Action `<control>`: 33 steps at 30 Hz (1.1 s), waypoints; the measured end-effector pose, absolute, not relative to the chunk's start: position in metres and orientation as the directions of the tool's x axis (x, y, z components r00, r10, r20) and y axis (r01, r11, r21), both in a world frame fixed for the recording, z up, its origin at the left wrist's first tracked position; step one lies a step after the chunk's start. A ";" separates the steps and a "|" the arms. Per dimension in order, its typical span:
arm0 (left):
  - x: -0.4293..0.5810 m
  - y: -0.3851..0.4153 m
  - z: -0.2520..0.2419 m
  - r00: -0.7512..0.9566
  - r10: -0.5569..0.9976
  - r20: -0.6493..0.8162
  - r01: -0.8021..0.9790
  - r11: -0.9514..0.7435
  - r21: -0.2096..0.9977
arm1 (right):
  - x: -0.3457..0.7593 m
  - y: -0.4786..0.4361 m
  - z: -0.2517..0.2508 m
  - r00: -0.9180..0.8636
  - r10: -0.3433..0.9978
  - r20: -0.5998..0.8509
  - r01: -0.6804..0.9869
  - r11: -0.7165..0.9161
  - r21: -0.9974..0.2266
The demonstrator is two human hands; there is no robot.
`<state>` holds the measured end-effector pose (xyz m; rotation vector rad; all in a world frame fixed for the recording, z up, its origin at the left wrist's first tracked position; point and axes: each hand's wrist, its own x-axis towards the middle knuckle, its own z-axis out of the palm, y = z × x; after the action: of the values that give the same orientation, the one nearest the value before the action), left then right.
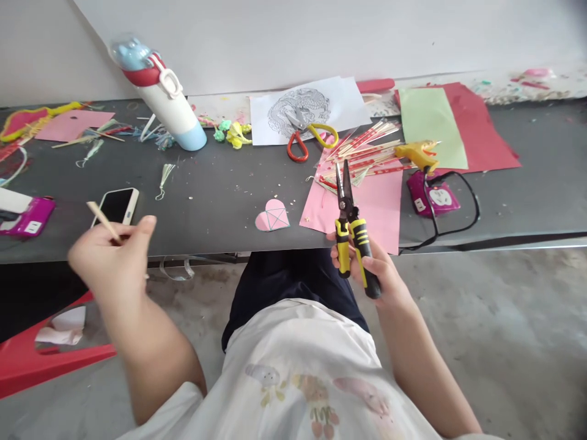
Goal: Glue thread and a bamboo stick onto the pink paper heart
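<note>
My left hand is closed on a thin wooden stick, held near the table's front edge beside a phone. My right hand grips black and yellow snips by the handles, with the blades pointing up and slightly parted. A pink paper heart with drawn lines lies on the table between my hands. Behind the snips is a pink sheet, with several thin sticks in red-patterned wrappers on it.
Scissors with red and yellow handles rest on a dragon print. A yellow glue gun with a black cord sits by a purple pack. A water bottle stands at the back left. Green and red sheets lie right.
</note>
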<state>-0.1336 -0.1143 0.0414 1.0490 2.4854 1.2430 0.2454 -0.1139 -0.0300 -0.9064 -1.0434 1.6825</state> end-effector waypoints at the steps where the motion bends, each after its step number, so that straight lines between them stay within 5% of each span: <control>1: -0.124 -0.112 0.038 -0.731 0.663 0.164 0.466 0.309 0.829 | 0.243 -0.114 -0.032 -0.311 0.944 -0.110 -0.327 -0.215 -0.920; 5: -0.079 -0.095 0.020 -0.505 0.862 -0.039 0.052 0.075 0.996 | 0.234 -0.116 -0.033 -0.347 0.933 -0.092 -0.364 -0.225 -0.904; 12: -0.025 -0.074 0.004 -0.162 0.964 -0.209 -0.394 0.131 0.910 | 0.229 -0.120 -0.024 -0.389 0.902 -0.190 -0.315 -0.323 -0.892; 26: 0.006 -0.072 0.002 0.027 0.988 -0.151 -0.392 0.149 0.908 | 0.219 -0.144 -0.045 -0.473 0.858 -0.201 -0.513 -0.453 -0.729; 33: 0.000 -0.061 0.009 -0.139 0.990 -0.028 -0.504 -0.047 0.863 | 0.224 -0.154 -0.050 -0.465 0.857 -0.221 -0.474 -0.452 -0.756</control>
<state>-0.0004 -0.0614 0.0090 0.7430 0.8978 1.5235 0.2236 -0.1539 -0.0495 -0.7638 -0.7903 1.9960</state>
